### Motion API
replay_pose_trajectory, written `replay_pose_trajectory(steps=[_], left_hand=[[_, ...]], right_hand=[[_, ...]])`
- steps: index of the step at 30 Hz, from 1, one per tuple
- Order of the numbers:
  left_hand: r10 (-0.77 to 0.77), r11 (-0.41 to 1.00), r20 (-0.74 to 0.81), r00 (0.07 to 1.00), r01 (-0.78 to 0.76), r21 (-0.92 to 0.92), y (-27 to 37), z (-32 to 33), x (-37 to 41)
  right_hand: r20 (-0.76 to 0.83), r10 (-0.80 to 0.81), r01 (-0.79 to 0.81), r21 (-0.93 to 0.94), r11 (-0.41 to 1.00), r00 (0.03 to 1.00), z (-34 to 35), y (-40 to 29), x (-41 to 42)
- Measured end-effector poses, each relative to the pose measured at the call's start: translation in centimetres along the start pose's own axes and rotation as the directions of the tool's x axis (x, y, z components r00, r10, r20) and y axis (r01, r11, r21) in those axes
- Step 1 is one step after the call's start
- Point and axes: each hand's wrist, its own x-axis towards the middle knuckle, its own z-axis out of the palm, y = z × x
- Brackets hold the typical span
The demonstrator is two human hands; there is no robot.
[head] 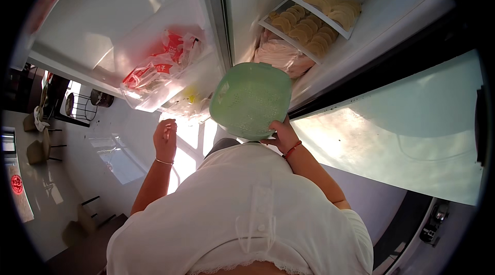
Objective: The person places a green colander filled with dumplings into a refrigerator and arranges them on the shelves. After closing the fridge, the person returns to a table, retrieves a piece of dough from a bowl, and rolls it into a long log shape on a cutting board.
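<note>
A green plastic basket (251,99) with small perforations or droplets across its bottom is tilted in front of my body. Its lower right rim is gripped by my right hand (285,136), thumb on the inner side. My left hand (165,136) hangs apart from the basket, fingers curled loosely together, with nothing visible in them. Ahead of me stands an open refrigerator cabinet, where dumplings (303,29) lie in rows on a lower white-rimmed tray. More dumplings (340,8) rest on an upper white-rimmed tray (308,6). A bagged pale pink mass (284,56) sits beneath them.
Clear plastic bags with red print (158,68) fill the cabinet's left compartment. A vertical divider (224,16) separates the two sides. To my right, a glossy open door (390,128) swings out. Chairs (38,147) stand at far left on a sunlit, shiny floor (116,139).
</note>
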Motion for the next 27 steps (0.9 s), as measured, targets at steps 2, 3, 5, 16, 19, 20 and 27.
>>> replay_pose_trajectory(steps=[2, 3, 5, 16, 19, 20, 27], left_hand=[[-0.075, 0.991, -0.314, 0.946, 0.037, -0.126, -2.6, -4.0, 2.6], [-0.176, 0.968, -0.415, 0.893, 0.081, -0.237, -4.4, -6.7, 4.1], [-0.292, 0.92, -0.554, 0.78, 0.071, -0.385, -3.8, -9.5, 7.0], [0.073, 0.794, 0.065, 0.995, -0.019, -0.608, 4.2, -14.1, 20.9], [0.078, 0.77, 0.06, 0.995, -0.022, -0.637, 4.1, -13.9, 20.5], [0.063, 0.787, 0.039, 0.997, -0.026, -0.617, 4.1, -13.7, 20.0], [0.134, 0.897, 0.098, 0.986, -0.079, -0.435, 4.9, -12.5, 15.1]], right_hand=[[-0.033, -0.035, 0.036, 0.031, 0.999, 0.999, 1.1, 1.2, -0.4], [-0.053, -0.053, 0.055, 0.047, 0.997, 0.997, 1.6, 2.0, -0.5], [-0.101, -0.023, 0.032, 0.092, 0.995, 0.995, 2.3, 4.3, -0.2], [-0.371, 0.094, 0.07, 0.406, 0.911, 0.924, 5.2, 21.1, -2.1], [-0.409, 0.079, 0.136, 0.471, 0.872, 0.909, 5.0, 24.8, -4.7], [-0.405, 0.06, 0.155, 0.479, 0.864, 0.912, 4.4, 26.3, -5.4], [-0.492, 0.048, 0.234, 0.496, 0.836, 0.869, 3.1, 30.9, -8.2]])
